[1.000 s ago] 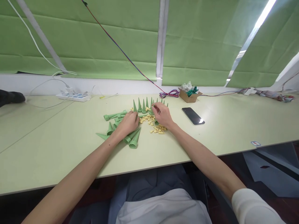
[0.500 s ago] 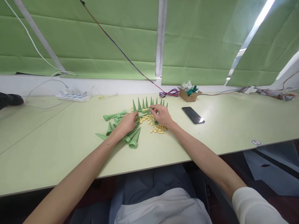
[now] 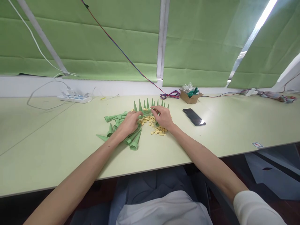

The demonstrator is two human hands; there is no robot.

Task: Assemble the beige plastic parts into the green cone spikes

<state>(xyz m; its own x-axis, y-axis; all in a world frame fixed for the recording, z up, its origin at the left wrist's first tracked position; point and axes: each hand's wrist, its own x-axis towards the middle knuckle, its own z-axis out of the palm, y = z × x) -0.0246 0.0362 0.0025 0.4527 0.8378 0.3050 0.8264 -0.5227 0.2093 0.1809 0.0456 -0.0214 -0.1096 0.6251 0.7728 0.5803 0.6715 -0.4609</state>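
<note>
My left hand [image 3: 130, 122] is closed round a green plastic cone [image 3: 143, 114], whose narrow end points right toward my other hand. My right hand [image 3: 162, 116] is pinched just right of that tip; whatever lies between its fingertips is too small to make out. Below and between the hands lies a scatter of small yellow plastic pieces [image 3: 160, 130]. Loose green cones [image 3: 134, 144] are heaped under and around my left hand, several with their hollow wide ends showing. Behind both hands, more green cones [image 3: 140, 105] stand upright in a row, partly hidden by my fingers.
A black phone [image 3: 194, 117] lies to the right. At the back stand a small cardboard box [image 3: 190, 99] with plastic wrap and green material, and a coil of red-blue wire [image 3: 172, 94]. A white power strip [image 3: 76, 98] is at back left. The table [image 3: 187, 150] ends near my lap.
The whole view has shifted slightly. My left hand has moved a little up and right with the cone; my right hand keeps its pinch in nearly the same place.
</note>
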